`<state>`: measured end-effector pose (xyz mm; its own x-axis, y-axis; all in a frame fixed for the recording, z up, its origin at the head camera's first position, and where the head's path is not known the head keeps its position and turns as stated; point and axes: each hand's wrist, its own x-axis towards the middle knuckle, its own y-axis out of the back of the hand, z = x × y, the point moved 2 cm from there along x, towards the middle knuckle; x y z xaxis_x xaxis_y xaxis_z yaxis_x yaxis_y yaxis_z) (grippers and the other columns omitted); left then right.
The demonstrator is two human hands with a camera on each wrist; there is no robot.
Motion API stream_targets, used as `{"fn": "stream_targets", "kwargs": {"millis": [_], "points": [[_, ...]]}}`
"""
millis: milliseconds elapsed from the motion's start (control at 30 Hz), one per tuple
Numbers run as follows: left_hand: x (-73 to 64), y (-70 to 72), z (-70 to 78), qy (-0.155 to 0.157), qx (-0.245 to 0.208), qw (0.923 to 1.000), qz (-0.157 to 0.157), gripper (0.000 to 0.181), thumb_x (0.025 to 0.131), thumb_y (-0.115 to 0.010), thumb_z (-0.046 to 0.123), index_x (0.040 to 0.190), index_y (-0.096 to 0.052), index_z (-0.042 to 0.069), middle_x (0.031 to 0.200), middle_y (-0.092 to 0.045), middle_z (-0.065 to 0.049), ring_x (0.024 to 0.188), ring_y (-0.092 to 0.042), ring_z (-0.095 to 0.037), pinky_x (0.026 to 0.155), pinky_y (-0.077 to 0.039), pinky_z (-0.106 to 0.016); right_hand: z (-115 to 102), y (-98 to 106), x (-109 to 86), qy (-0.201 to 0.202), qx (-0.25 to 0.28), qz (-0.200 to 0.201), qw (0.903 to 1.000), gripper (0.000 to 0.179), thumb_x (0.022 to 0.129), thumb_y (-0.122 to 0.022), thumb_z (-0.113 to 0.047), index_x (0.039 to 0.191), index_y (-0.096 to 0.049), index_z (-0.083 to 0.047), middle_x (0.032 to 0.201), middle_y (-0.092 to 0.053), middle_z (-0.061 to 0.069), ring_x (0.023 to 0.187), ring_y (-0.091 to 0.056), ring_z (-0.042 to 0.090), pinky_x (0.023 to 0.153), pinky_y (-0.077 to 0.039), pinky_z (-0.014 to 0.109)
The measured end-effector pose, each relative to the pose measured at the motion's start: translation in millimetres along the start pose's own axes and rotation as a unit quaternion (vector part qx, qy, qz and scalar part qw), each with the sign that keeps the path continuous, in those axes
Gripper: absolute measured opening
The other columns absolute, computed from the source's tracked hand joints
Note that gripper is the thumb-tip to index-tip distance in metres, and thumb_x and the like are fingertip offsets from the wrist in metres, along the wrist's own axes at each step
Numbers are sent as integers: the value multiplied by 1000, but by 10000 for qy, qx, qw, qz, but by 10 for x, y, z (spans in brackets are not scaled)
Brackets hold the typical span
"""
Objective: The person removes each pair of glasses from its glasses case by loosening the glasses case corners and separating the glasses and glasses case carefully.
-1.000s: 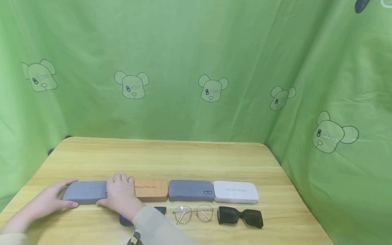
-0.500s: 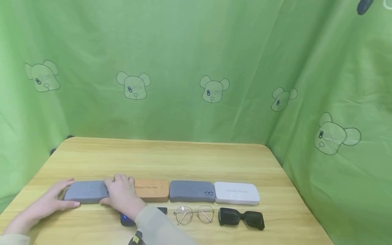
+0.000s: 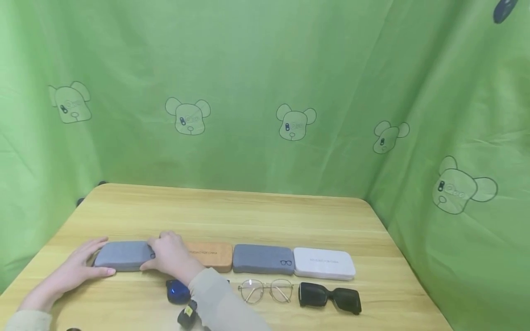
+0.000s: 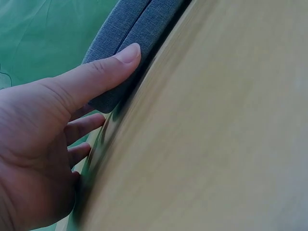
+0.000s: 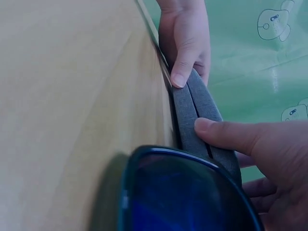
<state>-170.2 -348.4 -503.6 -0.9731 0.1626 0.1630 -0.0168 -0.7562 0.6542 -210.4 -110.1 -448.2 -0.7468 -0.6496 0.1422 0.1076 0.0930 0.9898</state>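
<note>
A closed grey glasses case (image 3: pixel 122 256) lies at the left end of a row of cases. My left hand (image 3: pixel 78 269) grips its left end, the thumb on the front side and the fingers behind. At the right end my right hand (image 3: pixel 174 257) pinches the case. In the right wrist view that thumb rests on the seam of the grey case (image 5: pixel 185 108), and the fingers are partly hidden behind it. Blue-lensed sunglasses (image 3: pixel 178 293) lie just under my right forearm, partly covered by the sleeve; their lens (image 5: pixel 187 197) looms large in the right wrist view.
To the right stand an orange case (image 3: pixel 215 258), a second grey case (image 3: pixel 262 259) and a white case (image 3: pixel 325 263). In front of them lie wire-rimmed glasses (image 3: pixel 265 291) and black sunglasses (image 3: pixel 330 296). A green curtain (image 3: pixel 244 151) surrounds the wooden table (image 3: pixel 232 207).
The head view has shifted slightly. My right hand has turned a little, its fingers drawn in at the case's right end, and more of the blue lens shows. My left hand keeps its hold.
</note>
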Motion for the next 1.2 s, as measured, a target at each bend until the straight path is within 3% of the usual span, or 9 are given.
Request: {"fn": "stream_targets", "kwargs": {"millis": [100, 467, 600, 900, 1200], "points": [[7, 0, -7, -36, 66, 10000, 47, 85, 76, -80, 17, 143, -34, -11, 148, -26, -40, 142, -8, -51, 100, -10, -82, 14, 4, 12, 19, 35, -56, 10000, 63, 74, -68, -69, 123, -66, -30, 99, -68, -14, 79, -51, -2, 67, -39, 9], [21, 20, 22, 12, -52, 10000, -19, 88, 75, -81, 17, 143, -33, -12, 148, -26, -40, 133, -13, -65, 100, -6, -82, 87, 36, 91, -178, 701, -657, 9952, 66, 75, -67, -67, 128, -63, -28, 119, -69, -15, 102, -62, -1, 92, -50, 12], [29, 27, 49, -41, -13, 10000, 23, 87, 73, -81, 17, 141, -36, -12, 147, -28, -40, 131, -17, -65, 99, -8, -82, 140, 56, 113, -244, 1301, -913, 9870, 65, 78, -67, -63, 131, -61, -26, 127, -66, -14, 116, -61, 2, 102, -47, 16], [15, 43, 75, 132, 30, 9999, -50, 95, 74, -81, 17, 146, -27, -11, 146, -22, -44, 128, -17, -68, 97, -8, -84, 240, 78, 161, -158, 2198, -1112, 9690, 60, 85, -62, -60, 133, -60, -25, 130, -65, -10, 121, -60, 4, 103, -47, 17], [7, 4, 68, -200, 139, 9994, 227, 80, 72, -82, 16, 137, -43, -8, 140, -36, -38, 124, -27, -55, 100, -14, -80, 313, 4, 217, -312, 2888, -1047, 9511, 50, 87, -62, -57, 125, -66, -25, 124, -68, -11, 119, -61, 6, 103, -47, 19]]}}
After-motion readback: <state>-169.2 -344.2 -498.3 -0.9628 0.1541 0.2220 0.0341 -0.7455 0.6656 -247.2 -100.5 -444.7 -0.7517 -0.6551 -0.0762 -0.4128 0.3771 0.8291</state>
